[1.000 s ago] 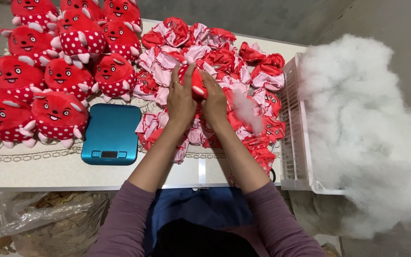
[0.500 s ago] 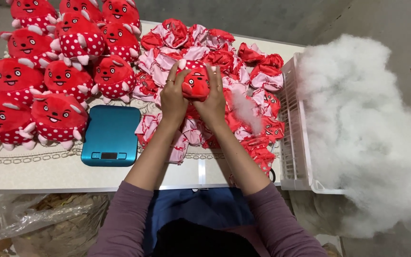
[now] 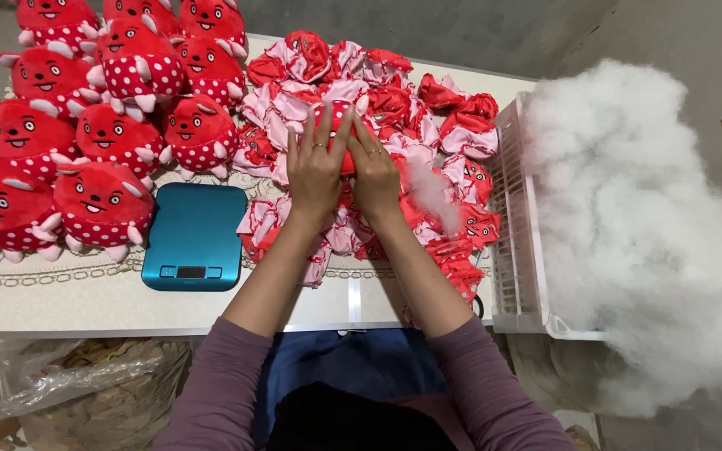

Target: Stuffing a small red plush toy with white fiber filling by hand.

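My left hand (image 3: 315, 163) and my right hand (image 3: 373, 171) press together around a small red plush toy with white dots (image 3: 340, 113), held above a heap of flat, unstuffed red and pink toy skins (image 3: 361, 100). Most of the held toy is hidden behind my fingers. A tuft of white stuffing (image 3: 429, 188) lies on the heap just right of my right hand. To the left stand several finished red plush toys (image 3: 102, 200) with faces and dotted bodies.
A teal kitchen scale (image 3: 194, 238) sits on the white table (image 3: 85, 305) left of my forearms. A white plastic crate (image 3: 516, 242) at the table's right edge overflows with a large mass of white stuffing (image 3: 637, 225). A clear plastic bag (image 3: 60, 380) lies below the table.
Both hands have closed in tighter around the red toy and shifted slightly away from me over the heap; more of the toy is covered now.
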